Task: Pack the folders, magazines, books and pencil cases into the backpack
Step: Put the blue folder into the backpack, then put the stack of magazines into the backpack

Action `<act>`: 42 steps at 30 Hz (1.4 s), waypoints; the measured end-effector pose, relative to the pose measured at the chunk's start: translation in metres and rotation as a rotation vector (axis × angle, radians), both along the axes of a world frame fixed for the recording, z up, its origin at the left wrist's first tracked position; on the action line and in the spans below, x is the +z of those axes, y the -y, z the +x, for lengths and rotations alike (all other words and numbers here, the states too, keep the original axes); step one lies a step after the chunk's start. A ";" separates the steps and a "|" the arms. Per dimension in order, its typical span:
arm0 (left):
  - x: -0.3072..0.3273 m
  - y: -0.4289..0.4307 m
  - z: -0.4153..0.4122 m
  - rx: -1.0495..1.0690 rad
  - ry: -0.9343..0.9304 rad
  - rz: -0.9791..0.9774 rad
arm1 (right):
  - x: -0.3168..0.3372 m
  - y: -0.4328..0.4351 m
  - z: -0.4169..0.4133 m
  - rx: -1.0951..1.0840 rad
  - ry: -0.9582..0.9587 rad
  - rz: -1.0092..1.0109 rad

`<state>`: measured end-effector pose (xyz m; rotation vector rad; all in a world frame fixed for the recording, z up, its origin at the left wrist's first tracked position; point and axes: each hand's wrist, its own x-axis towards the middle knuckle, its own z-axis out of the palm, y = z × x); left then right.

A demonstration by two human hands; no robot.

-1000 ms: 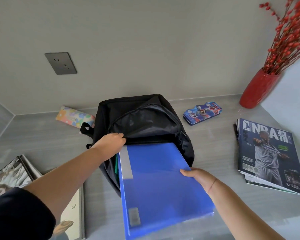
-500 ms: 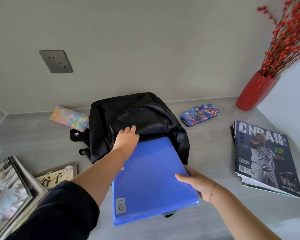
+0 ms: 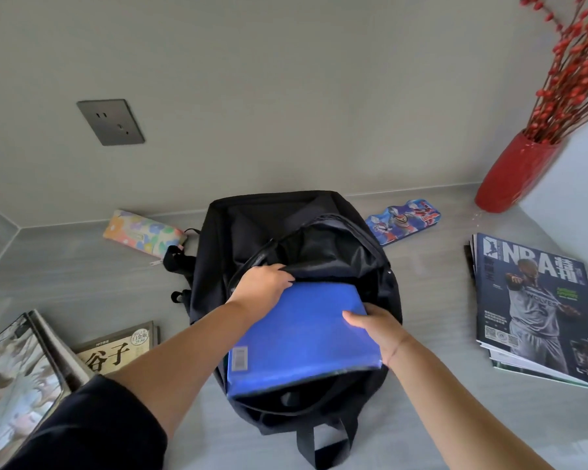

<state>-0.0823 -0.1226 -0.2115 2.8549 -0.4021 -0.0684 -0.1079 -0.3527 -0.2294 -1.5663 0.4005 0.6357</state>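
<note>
Head view shows the black backpack [image 3: 252, 232] lying open on the grey surface [image 3: 82, 276], the blue folder [image 3: 302, 334] half inside its mouth. The folder's long axis runs away from the person, far end into the bag. The left hand [image 3: 260, 283] grips the opening's edge; the right hand [image 3: 375, 325] grasps the folder's right edge. Magazines [image 3: 537, 310] lie right, a tin pencil case [image 3: 403, 220] behind.

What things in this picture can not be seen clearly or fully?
Head view only:
- Inside of the backpack: dark, covered by the blue folder.
- Folder's far end: hidden under the flap and left hand.
- Magazines under the NBA magazine: covered.
- Left book stack: cut by the frame edge.
</note>
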 end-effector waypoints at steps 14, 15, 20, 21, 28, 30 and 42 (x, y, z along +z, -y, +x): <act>0.003 0.000 0.001 0.223 -0.097 -0.175 | -0.009 -0.019 -0.021 -0.238 -0.229 0.124; 0.004 0.000 0.001 0.224 -0.094 -0.176 | -0.010 -0.023 -0.017 -0.273 -0.226 0.100; 0.003 -0.002 0.001 0.241 -0.101 -0.182 | -0.016 -0.029 -0.004 -0.290 -0.219 -0.042; 0.002 -0.001 0.000 0.239 -0.113 -0.179 | -0.016 -0.028 -0.004 -0.262 -0.213 -0.060; 0.004 0.019 -0.012 0.241 -0.157 -0.482 | 0.014 -0.006 -0.005 0.217 0.274 -0.860; 0.016 0.041 -0.010 0.242 -0.125 -0.604 | 0.025 0.009 -0.001 0.092 0.384 -0.762; 0.067 0.191 0.037 0.214 -0.328 -0.795 | 0.054 0.144 0.016 -0.311 0.326 -0.704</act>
